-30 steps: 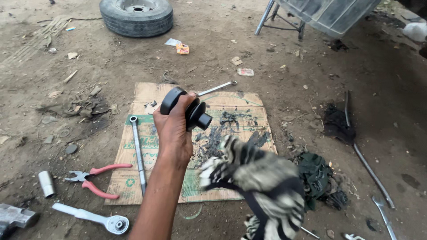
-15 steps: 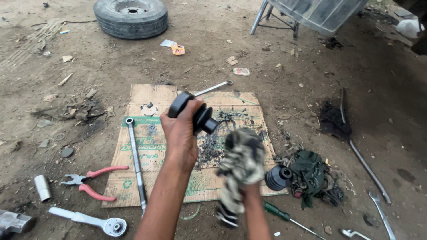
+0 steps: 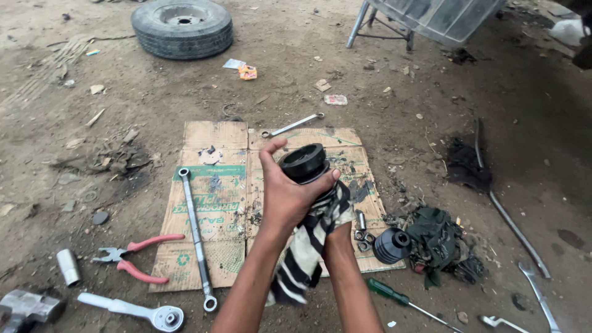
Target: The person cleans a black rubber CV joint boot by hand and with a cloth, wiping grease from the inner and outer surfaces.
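My left hand [image 3: 287,197] grips a black round cylindrical part [image 3: 302,161] and holds it up over a flattened cardboard sheet [image 3: 213,185]. My right hand [image 3: 338,237] sits just below and behind the part. It is mostly hidden by a black-and-white striped cloth [image 3: 302,259] that it holds against the part's underside. The cloth hangs down between my forearms.
On the cardboard lie a long ring spanner [image 3: 194,228] and a smaller spanner [image 3: 293,124]. Red-handled pliers [image 3: 139,256], a ratchet [image 3: 132,308] and a socket [image 3: 68,266] lie on the dirt at left. A ribbed black boot [image 3: 391,243], dark rag [image 3: 441,237] and green-handled screwdriver [image 3: 388,291] are at right. A tyre [image 3: 182,26] lies far back.
My right hand brought the striped cloth up from the lower right to the underside of the black part. My left hand kept its hold and shifted slightly right.
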